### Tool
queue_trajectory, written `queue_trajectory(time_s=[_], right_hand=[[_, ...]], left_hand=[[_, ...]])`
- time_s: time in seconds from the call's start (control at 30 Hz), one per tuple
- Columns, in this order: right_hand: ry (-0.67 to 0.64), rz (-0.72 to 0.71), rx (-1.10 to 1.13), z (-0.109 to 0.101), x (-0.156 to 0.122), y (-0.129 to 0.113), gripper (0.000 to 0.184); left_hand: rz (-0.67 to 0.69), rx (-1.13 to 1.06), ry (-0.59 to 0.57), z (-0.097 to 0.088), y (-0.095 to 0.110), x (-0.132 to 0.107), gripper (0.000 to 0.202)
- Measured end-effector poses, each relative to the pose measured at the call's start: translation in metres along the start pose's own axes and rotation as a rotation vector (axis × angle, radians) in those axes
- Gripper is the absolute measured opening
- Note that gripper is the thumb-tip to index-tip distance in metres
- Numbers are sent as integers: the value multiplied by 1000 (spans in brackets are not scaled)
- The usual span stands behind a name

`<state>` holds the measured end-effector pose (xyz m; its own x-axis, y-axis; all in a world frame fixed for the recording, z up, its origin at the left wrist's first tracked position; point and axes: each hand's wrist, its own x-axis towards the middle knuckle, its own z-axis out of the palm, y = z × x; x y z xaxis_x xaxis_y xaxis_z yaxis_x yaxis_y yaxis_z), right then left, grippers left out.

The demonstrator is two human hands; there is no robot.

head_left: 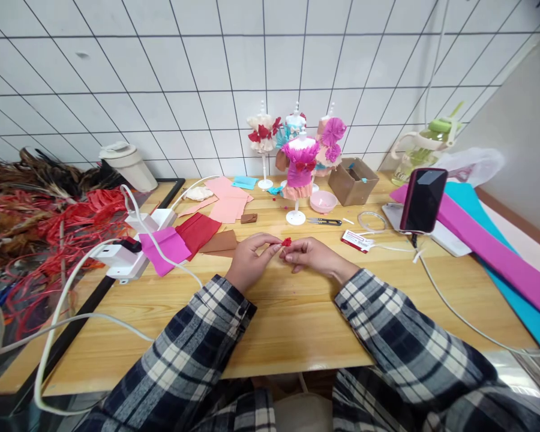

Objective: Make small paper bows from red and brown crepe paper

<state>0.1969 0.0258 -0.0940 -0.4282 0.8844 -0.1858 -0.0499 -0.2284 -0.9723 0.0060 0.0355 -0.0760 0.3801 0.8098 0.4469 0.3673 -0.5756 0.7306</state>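
1. Two bare hands, fingertips nearly meeting over the pale varnished wooden table [297,336]; both sleeves are dark-and-white plaid.
2. Left hand [251,259]: thumb and index closed in a narrow pinch on the small crumpled red paper-like piece [287,242].
3. Right hand [314,257]: narrow pinch too, fingertips at the same red piece from the other side; exact finger contact too small to tell.
4. Red piece sits between the two hands, just above the table, near its middle.
5. Straight ahead: miniature white dress form in a magenta ruffled dress with red bow [300,171], upright on a round base.
6. Three more dressed forms behind it: cream-and-red one [263,133] at left, light-blue one [292,127] in the middle, one with magenta rosettes [332,139] at right.
7. Right of the front form: small pink translucent bowl [323,203], black-handled metal snips [327,222], open brown cardboard box [353,185].
8. Left of the hands: flat magenta sheet [156,253], folded dark-red sheet [200,235], brown sheet [220,240] nearest the left hand, peach sheets [228,203] farther back.
9. Far right: dark smartphone [423,201] standing tilted, cable attached; lime-lidded clear bottle [425,149] behind.
10. Far left: white lidded cup [128,167], tilted in view.
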Motion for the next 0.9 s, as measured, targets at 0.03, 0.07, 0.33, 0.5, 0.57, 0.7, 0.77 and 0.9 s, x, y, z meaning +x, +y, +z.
queue_trajectory(time_s=[0.03, 0.07, 0.33, 0.5, 0.57, 0.7, 0.77, 0.9], right_hand=[[-28, 4, -24, -4, 0, 1, 31], [-38, 3, -42, -7, 0, 1, 30], [-117, 88, -110, -35, -4, -4, 30], [-156, 59, -49, -40, -7, -5, 31], [-111, 56, -92, -37, -4, -3, 32], [89, -61, -420, -27, 1, 1, 20], [167, -191, -660, -20, 1, -1, 12], [257, -394, -1068, -4, -5, -11, 14]], left_hand=[[60, 44, -47, -1, 2, 0, 17], [118, 89, -93, -3, 3, 0, 18], [328, 268, -225, -5, 6, 0, 21], [304, 263, -326, -1, 12, -1, 24], [283, 254, -357, 1, 11, -1, 24], [235, 319, -416, 3, 3, -2, 22], [195, 363, -423, 4, -1, -3, 19], [111, 427, -365, 5, -3, -5, 15]])
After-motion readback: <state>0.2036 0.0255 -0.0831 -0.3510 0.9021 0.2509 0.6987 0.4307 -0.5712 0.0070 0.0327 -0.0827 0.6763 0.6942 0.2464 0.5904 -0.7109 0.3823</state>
